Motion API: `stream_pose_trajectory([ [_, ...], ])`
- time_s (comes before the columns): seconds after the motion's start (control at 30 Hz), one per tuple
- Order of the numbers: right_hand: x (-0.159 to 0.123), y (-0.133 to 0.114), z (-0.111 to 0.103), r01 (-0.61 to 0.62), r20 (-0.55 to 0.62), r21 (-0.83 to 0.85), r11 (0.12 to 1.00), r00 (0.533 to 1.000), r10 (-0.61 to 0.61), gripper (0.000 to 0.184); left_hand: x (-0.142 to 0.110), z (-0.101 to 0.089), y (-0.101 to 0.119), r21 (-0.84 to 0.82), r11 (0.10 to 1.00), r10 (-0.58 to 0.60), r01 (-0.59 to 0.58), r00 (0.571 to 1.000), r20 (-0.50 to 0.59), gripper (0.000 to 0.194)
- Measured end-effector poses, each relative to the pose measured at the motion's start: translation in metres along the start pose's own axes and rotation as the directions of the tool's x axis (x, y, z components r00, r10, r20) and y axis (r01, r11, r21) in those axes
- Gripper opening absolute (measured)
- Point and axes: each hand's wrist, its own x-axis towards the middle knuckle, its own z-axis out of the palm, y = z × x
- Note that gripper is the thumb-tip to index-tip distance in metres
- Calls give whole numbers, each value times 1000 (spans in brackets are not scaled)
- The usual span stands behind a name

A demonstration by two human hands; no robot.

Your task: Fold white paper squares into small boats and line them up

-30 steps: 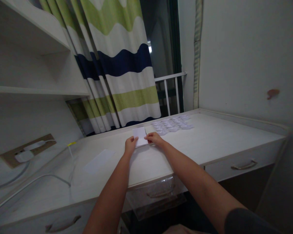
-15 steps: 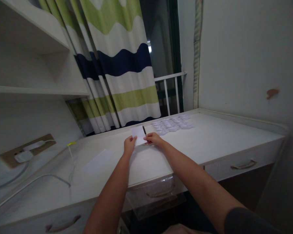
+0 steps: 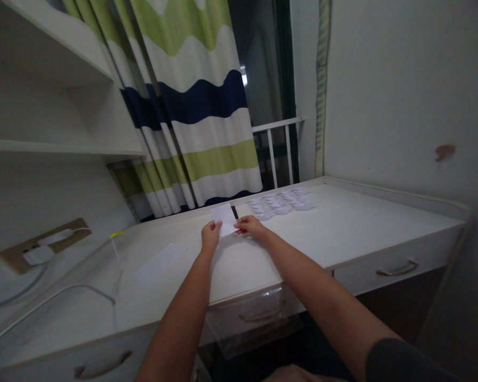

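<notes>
A small white sheet of paper (image 3: 224, 216) is held at the far middle of the desk, tilted a little. My left hand (image 3: 210, 236) pinches its lower left corner, thumb on top. My right hand (image 3: 252, 226) is closed at its lower right edge, thumb and forefinger together. Behind the paper, a flat dark item (image 3: 234, 211) shows along the right side. Some red shows under my right fingers; whether it belongs to that item I cannot tell. To the left on the desk lies another white sheet (image 3: 161, 261).
Rows of small white folded pieces (image 3: 281, 203) lie at the back of the white desk (image 3: 342, 223). A striped curtain (image 3: 211, 132) hangs behind. At left are a wall socket with plugs (image 3: 40, 254) and a white cable (image 3: 75, 286). Clear plastic (image 3: 247, 323) hangs over the front drawer.
The paper has shifted slightly left and turned, uncovering more of the dark item at its right. My left hand moved a little left with it; my right hand stayed nearly still.
</notes>
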Motion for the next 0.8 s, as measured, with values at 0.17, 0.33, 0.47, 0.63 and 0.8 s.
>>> stream_pose_trajectory([
  [0.17, 1, 0, 0, 7, -18, 4, 1000, 1000, -7, 13, -1, 0, 1, 4, 1000, -3, 3, 1000, -2, 27],
  [0.33, 1, 2, 1, 16, 0, 32, 999, 1000, -16, 11, -1, -2, 2, 44, 999, 16, -14, 999, -32, 28],
  [0.47, 3, 3, 0, 23, -10, 43, 999, 1000, -22, 12, -1, -2, 5, 29, 1000, 5, -3, 999, -45, 26],
  [0.63, 4, 3, 0, 5, -8, 43, 999, 1000, -5, 14, -1, -2, 6, -9, 1000, -8, 8, 999, -43, 24],
  [0.8, 3, 3, -2, 23, -46, 23, 999, 999, -22, 13, -1, 0, 3, -90, 995, -34, 36, 999, 33, 27],
])
